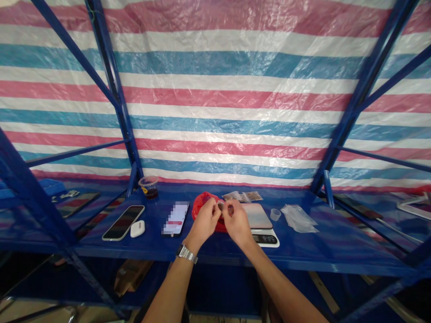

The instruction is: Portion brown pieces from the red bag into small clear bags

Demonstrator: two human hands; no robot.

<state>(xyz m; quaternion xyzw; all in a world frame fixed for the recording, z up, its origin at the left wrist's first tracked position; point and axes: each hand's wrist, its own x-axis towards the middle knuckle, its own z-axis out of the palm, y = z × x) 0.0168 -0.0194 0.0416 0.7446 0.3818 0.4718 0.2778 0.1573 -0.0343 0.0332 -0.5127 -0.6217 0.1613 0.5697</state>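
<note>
The left forearm (167,291) and right forearm (284,287) angle inward, bringing the left hand (203,220) and right hand (237,223) close together, fingertips (214,207) pinched and nearly meeting; a metal wristwatch (186,253) circles the left wrist.

Phone (175,218) just left of the left hand (203,219), scale (257,220) blocking the right hand (236,223), red bag (206,211) behind both

Bright, even light, with glare across the striped tarp (215,96) and fisheye curve at the edges
</note>
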